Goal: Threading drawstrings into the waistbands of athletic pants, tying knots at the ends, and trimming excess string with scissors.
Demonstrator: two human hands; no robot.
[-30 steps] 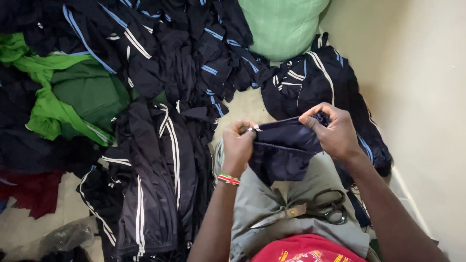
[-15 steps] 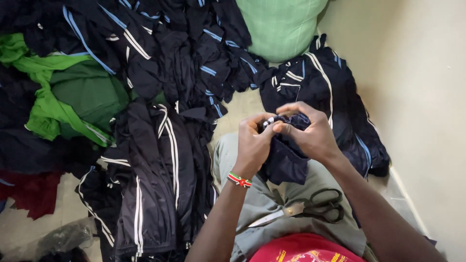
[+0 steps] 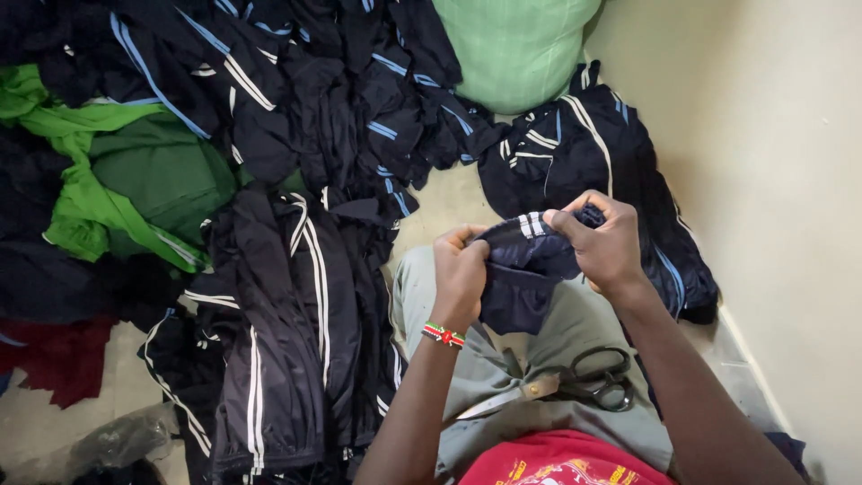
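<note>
- Left hand [image 3: 460, 274]: fingers curled tight, pinching the near-left edge of a small dark navy fabric garment with white stripes [image 3: 521, 269]. Beaded red, green, black and white wristband [image 3: 444, 335] sits on that wrist.
- Right hand [image 3: 603, 241]: closed, thumb and fingers clamped on the garment's top edge right by the white stripes.
- Garment is bunched between both hands, above the lap, lower part hanging down onto the grey trousers [image 3: 548, 377].
- Black-handled metal scissors [image 3: 566, 384] lie on the lap, just below the garment, blades pointing to the person's left. Neither hand touches them.
- Red shirt with yellow print [image 3: 561, 462] at the bottom edge of the view.
- Left of the person's leg: pile of dark tracksuit pieces with double white stripes [image 3: 287, 323], touching the trouser leg.
- Further up: heap of dark garments with light blue stripes [image 3: 341, 99], spread across the top of the floor.
- Right, against the pale wall [image 3: 781, 180]: another dark striped garment stack [image 3: 584, 144], just beyond the right hand.
- Bright green cloth [image 3: 117, 189] lies far left, well apart from the hands.
- Pale green woven sack [image 3: 512, 45] at the top, next to the wall.
- Dark red cloth [image 3: 58, 355] at lower left.
</note>
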